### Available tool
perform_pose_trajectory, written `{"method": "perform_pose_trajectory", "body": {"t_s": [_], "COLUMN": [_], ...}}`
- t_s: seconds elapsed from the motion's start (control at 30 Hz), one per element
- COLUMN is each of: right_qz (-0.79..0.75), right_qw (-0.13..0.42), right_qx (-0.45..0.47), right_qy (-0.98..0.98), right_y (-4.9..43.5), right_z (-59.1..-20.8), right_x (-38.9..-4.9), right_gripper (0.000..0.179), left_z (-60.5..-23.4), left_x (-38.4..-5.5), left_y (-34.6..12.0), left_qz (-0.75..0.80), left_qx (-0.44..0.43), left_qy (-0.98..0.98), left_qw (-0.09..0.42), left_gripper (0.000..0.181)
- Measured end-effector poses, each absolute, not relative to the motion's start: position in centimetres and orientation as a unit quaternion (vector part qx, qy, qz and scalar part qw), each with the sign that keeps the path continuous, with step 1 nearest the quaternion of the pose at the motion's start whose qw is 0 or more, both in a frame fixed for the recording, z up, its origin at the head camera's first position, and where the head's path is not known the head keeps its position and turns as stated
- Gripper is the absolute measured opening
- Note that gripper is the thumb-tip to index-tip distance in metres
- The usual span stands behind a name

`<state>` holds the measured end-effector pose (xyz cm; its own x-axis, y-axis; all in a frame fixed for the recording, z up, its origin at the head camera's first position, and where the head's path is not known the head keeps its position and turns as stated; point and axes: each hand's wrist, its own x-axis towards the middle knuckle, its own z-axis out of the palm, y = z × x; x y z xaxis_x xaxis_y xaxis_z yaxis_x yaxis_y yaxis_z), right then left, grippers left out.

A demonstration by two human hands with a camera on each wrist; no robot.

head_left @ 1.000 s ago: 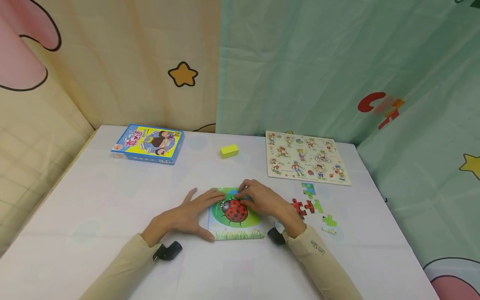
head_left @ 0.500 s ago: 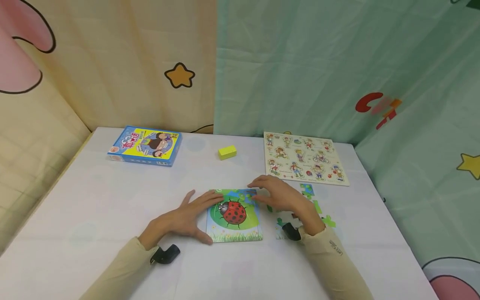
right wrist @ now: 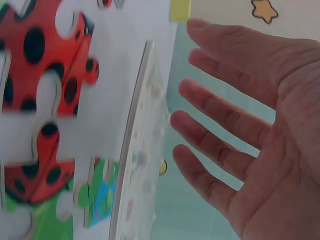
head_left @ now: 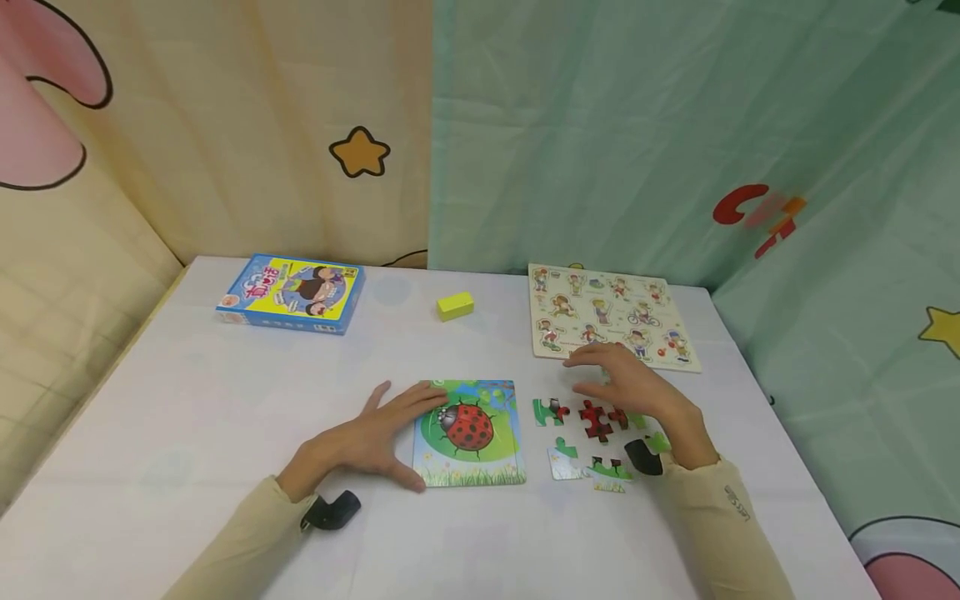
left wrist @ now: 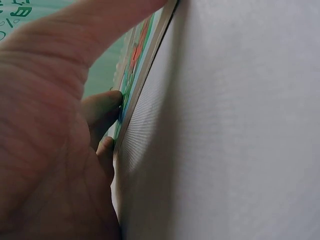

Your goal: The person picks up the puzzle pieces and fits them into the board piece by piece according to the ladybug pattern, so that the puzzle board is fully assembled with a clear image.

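In the head view, a ladybug jigsaw puzzle (head_left: 472, 433) lies at the middle of the table. My left hand (head_left: 375, 437) is spread along its left side, fingers over the upper left corner and thumb at the lower left corner. The left wrist view shows the fingers (left wrist: 107, 102) and thumb right at the edge of the board (left wrist: 135, 85). Over to the right, my right hand (head_left: 630, 383) holds nothing, its fingers apart above loose puzzle pieces (head_left: 596, 421). Red spotted pieces (right wrist: 40, 175) show below it in the right wrist view, fingers extended past them.
A board with pictures of children (head_left: 603, 308) lies at the back right, partly behind my right hand. A yellow block (head_left: 455, 306) sits at the back middle. The blue and yellow box (head_left: 292, 292) is at the back left. Curtains (head_left: 570, 142) hang behind the table.
My right hand has moved right, away from the ladybug puzzle, to over the loose pieces. A blue and green area now shows at the puzzle's top right. The left hand has stayed put.
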<state>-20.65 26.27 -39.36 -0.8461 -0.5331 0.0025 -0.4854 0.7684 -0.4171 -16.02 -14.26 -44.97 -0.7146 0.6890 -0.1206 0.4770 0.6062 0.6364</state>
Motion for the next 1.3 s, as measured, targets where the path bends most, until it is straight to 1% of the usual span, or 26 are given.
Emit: {"method": "perform_pose_trajectory", "body": {"t_s": [0.1,0.3,0.4,0.57,0.97,1.3], "right_qz": [-0.203,-0.215,-0.215,-0.215,-0.223,-0.224], "right_qw": [0.058,0.08,0.09,0.091,0.095,0.108], "right_qx": [-0.261,-0.207,-0.187,-0.186,-0.178,-0.17], "right_qy": [0.942,0.951,0.954,0.955,0.954,0.954], "right_y": [27.6,29.8,30.8,32.0,32.7,32.2], "right_z": [-39.2,-39.3,-39.5,-40.3,-41.1,-40.8], "right_x": [-20.6,-20.6,-20.8,-21.3,-21.7,-21.7], "right_gripper": [0.035,0.046,0.046,0.043,0.039,0.041], "left_z": [-45.0,-45.0,-45.0,-44.8,-44.9,-44.9], "left_x": [-16.1,-16.1,-16.1,-16.1,-16.2,-16.2], "left_y": [-14.2,-14.2,-14.2,-14.2,-14.2,-14.3], "left_qz": [0.29,0.289,0.292,0.289,0.287,0.291], "left_qx": [0.332,0.33,0.332,0.333,0.338,0.335], "left_qy": [0.879,0.88,0.879,0.879,0.879,0.878], "left_qw": [0.18,0.182,0.181,0.183,0.176,0.179], "left_gripper": [0.116,0.116,0.116,0.116,0.116,0.116]}}
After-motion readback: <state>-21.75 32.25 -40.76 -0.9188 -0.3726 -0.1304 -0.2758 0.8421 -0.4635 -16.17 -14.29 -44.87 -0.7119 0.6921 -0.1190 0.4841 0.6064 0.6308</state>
